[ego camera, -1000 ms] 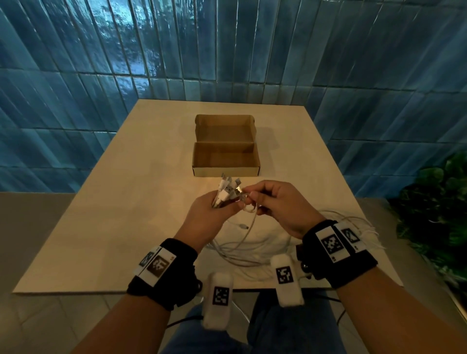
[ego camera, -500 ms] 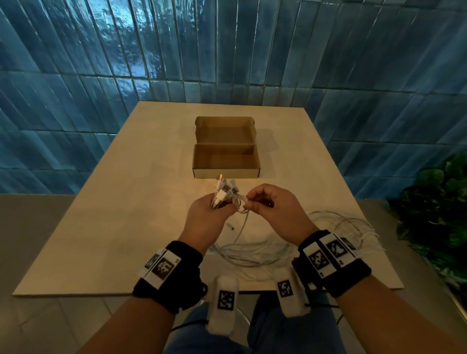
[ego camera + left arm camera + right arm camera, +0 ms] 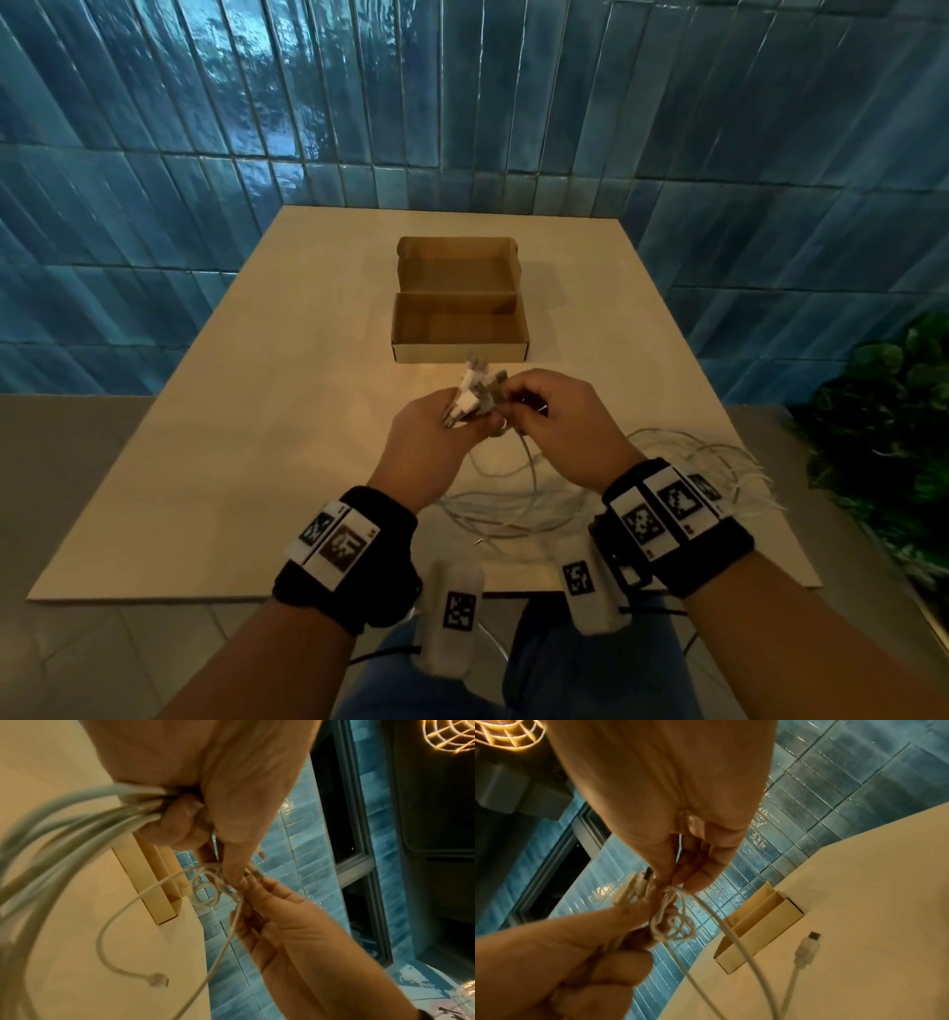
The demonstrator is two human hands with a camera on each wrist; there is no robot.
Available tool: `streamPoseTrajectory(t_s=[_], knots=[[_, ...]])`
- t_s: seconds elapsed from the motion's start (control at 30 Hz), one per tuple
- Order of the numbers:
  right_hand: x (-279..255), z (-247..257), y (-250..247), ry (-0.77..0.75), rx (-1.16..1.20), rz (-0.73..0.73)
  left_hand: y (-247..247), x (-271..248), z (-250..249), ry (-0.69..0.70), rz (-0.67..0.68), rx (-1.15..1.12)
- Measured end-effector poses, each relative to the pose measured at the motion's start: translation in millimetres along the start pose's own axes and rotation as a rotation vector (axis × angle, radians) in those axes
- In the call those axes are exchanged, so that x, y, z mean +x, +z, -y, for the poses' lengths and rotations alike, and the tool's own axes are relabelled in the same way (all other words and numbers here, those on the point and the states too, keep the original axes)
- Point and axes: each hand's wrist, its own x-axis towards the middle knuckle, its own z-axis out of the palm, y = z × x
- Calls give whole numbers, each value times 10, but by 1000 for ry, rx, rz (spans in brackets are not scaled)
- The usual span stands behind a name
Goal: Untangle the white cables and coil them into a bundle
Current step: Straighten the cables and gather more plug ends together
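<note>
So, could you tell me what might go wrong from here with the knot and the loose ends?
1. The right hand pinches a small knot in a thin cable; pulling could tighten it.
2. The left hand grips several cables; a plug could slip free.
3. A loose connector dangles and could snag the loops on the table.

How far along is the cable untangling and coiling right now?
Early. Done: several connector ends are gathered in the left hand, which grips a bunch of white cables. In hand: the right hand pinches a small knot of loops. Left: most cable lies loose on the table, uncoiled; one connector dangles free.
</note>
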Motion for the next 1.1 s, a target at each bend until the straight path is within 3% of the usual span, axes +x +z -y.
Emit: streamPoseTrajectory(t_s=[0.43, 0.67, 0.9, 1.1], knots=[[-81, 17, -29, 164, 472, 97, -122, -15, -106, -62, 18, -144], [-60, 22, -65, 145, 234, 180, -84, -40, -43, -141, 17, -209], [-117, -42, -96, 197, 509, 258, -174, 24, -5, -246, -31, -299], [-160, -81, -117, 178, 409, 311, -187, 72, 81, -273, -91, -321]])
